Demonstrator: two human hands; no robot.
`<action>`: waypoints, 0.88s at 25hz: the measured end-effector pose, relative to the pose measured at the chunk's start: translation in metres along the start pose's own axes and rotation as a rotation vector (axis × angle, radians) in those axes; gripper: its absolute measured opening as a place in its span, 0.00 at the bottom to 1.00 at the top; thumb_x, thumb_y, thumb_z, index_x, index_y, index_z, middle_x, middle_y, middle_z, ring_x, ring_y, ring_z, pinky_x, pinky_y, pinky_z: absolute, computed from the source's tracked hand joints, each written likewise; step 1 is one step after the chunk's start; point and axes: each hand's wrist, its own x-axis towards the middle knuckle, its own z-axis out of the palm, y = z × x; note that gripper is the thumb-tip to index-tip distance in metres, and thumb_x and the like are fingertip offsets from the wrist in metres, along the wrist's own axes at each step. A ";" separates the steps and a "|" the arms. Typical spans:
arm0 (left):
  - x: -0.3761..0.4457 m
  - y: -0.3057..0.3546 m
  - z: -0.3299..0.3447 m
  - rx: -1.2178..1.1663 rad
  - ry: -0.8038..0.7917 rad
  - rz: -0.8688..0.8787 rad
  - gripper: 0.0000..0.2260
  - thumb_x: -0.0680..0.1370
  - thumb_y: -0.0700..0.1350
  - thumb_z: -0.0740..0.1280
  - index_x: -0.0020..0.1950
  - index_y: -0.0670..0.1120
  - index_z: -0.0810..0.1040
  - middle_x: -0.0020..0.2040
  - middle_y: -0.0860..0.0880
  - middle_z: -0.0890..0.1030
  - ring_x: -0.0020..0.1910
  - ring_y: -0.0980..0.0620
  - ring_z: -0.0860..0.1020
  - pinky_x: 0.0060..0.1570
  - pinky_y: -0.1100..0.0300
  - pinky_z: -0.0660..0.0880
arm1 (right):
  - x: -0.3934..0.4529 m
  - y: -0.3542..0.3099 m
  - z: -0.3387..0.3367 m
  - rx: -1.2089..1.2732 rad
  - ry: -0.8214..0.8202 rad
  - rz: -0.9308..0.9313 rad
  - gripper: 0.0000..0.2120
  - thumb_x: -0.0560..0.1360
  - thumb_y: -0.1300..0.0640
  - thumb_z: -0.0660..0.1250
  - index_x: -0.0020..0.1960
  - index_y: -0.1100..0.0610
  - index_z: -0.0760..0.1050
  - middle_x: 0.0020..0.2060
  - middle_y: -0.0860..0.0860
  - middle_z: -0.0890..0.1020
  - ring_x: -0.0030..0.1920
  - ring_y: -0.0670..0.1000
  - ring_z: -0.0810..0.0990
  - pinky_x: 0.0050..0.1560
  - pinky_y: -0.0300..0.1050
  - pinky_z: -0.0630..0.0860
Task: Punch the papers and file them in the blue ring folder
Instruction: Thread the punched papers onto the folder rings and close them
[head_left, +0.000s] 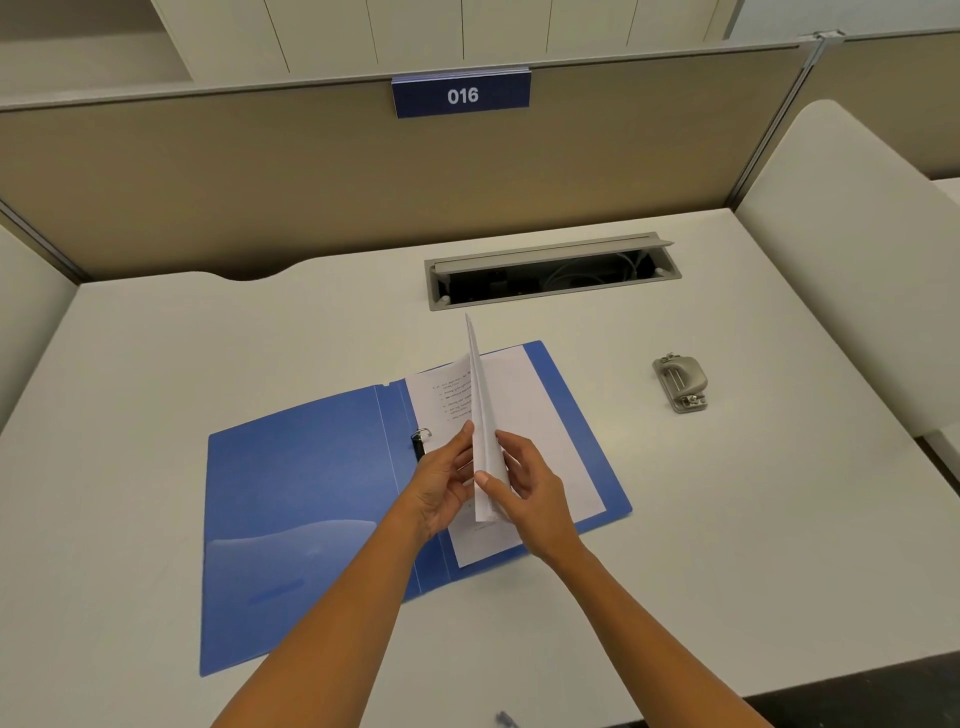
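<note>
The blue ring folder (291, 519) lies open on the white desk, its ring mechanism (420, 441) near the spine. A printed sheet (540, 415) lies flat on the folder's right half. Above it, a thin stack of white papers (483, 415) stands almost on edge. My left hand (441, 483) holds the stack from the left side and my right hand (524, 488) pinches its lower edge from the right. A grey metal hole punch (680, 382) sits on the desk to the right, apart from both hands.
An open cable tray (550, 273) with wires is set into the desk behind the folder. A beige partition with a blue "016" sign (461, 95) closes the back. White side panels stand left and right. A small object (505, 719) lies at the desk's front edge.
</note>
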 end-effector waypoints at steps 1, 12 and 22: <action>0.001 0.000 0.000 -0.007 0.012 -0.002 0.22 0.75 0.49 0.69 0.68 0.47 0.72 0.55 0.40 0.82 0.56 0.40 0.81 0.52 0.44 0.80 | 0.001 0.000 -0.001 0.005 0.002 0.004 0.28 0.69 0.44 0.72 0.67 0.44 0.67 0.62 0.42 0.77 0.59 0.49 0.79 0.55 0.36 0.76; -0.004 0.023 -0.013 0.189 0.175 0.086 0.03 0.75 0.39 0.71 0.46 0.39 0.80 0.49 0.43 0.83 0.48 0.45 0.81 0.44 0.54 0.80 | 0.007 0.011 -0.021 -0.080 0.162 0.115 0.26 0.72 0.50 0.71 0.67 0.48 0.67 0.60 0.42 0.75 0.55 0.49 0.79 0.55 0.44 0.77; -0.034 0.053 -0.116 0.227 0.386 0.098 0.07 0.75 0.40 0.71 0.50 0.37 0.80 0.48 0.39 0.83 0.44 0.43 0.81 0.44 0.50 0.78 | 0.011 0.031 -0.049 -0.416 0.377 0.237 0.14 0.79 0.60 0.61 0.63 0.62 0.72 0.58 0.58 0.80 0.56 0.60 0.80 0.57 0.52 0.77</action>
